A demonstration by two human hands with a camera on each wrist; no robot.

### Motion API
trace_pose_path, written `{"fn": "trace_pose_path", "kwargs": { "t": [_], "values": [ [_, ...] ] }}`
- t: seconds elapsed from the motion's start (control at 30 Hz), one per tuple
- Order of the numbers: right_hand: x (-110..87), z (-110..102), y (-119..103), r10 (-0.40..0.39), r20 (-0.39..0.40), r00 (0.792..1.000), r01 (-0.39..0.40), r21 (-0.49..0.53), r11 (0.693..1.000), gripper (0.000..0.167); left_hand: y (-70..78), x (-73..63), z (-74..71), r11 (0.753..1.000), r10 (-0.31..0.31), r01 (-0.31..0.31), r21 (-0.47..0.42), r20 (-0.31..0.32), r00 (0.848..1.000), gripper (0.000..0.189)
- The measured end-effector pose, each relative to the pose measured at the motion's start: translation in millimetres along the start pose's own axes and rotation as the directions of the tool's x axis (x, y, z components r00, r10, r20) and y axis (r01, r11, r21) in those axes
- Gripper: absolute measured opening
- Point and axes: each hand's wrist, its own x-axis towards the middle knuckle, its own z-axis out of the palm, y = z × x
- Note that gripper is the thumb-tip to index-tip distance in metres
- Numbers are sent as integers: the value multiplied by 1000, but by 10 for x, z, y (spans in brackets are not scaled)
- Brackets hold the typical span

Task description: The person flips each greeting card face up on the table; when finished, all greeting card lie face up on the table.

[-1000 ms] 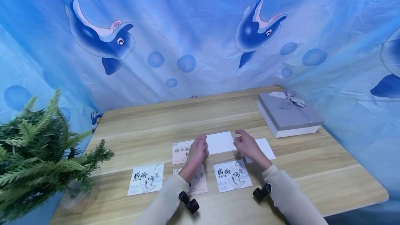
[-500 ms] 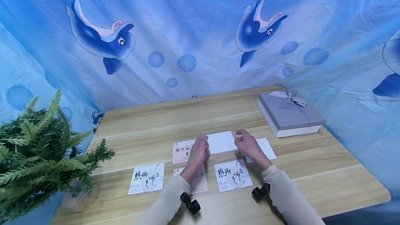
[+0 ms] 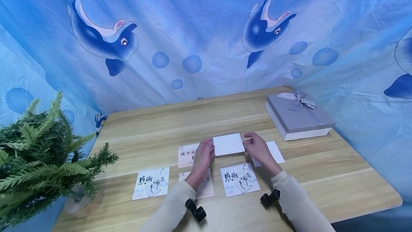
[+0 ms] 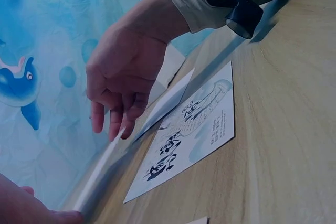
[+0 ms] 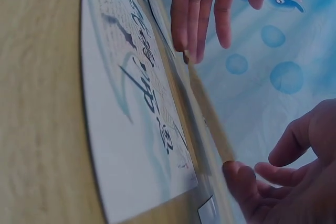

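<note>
A blank white card (image 3: 228, 144) is raised slightly off the wooden table, held by its two side edges. My left hand (image 3: 202, 156) pinches its left edge, and my right hand (image 3: 257, 148) grips the right edge with curled fingers. In the left wrist view, the card (image 4: 102, 166) appears nearly edge-on between the hands. Under my left forearm lies a pink printed card (image 3: 206, 187), partly covered; another pink card (image 3: 186, 156) sits beyond it. A printed calligraphy card (image 3: 239, 180) lies between my forearms. Behind my right hand a second white card (image 3: 273, 151) shows in part.
A further calligraphy card (image 3: 150, 183) lies at the left of the table (image 3: 154, 128). A potted green plant (image 3: 42, 167) stands at the left edge. Toward the back right sits a grey gift box (image 3: 299, 115) with a ribbon bow. A dolphin-print curtain (image 3: 206, 28) hangs behind.
The blank white card, flat on the table before, now tilts up and sits raised between my hands. My right hand has shifted slightly upward in the view; the other cards stay put.
</note>
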Motion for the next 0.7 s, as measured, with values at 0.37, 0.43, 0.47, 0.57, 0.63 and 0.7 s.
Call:
{"fn": "trace_pose_path", "kwargs": {
  "t": [0.37,0.43,0.47,0.57,0.63,0.7],
  "values": [
    [16,-2,16,-131,-80,988,141,146,979,29,109,-35,-35,999,39,-39,9,-12,999,41],
    [20,8,29,-132,-80,988,144,158,977,29,125,-52,-32,999,50,-49,19,-22,999,39],
    [19,10,34,-132,-84,988,145,164,976,29,128,-58,-30,998,58,-57,21,-24,998,39],
    [19,19,46,-136,-109,985,153,167,974,26,147,-81,-23,998,62,-61,15,-29,998,36],
    [16,18,47,-144,-136,980,164,151,975,21,157,-94,-21,998,65,-64,13,-23,998,36],
    [17,16,52,-152,-159,975,173,129,976,15,169,-104,-19,998,69,-69,9,-18,997,37]
  ]
}}
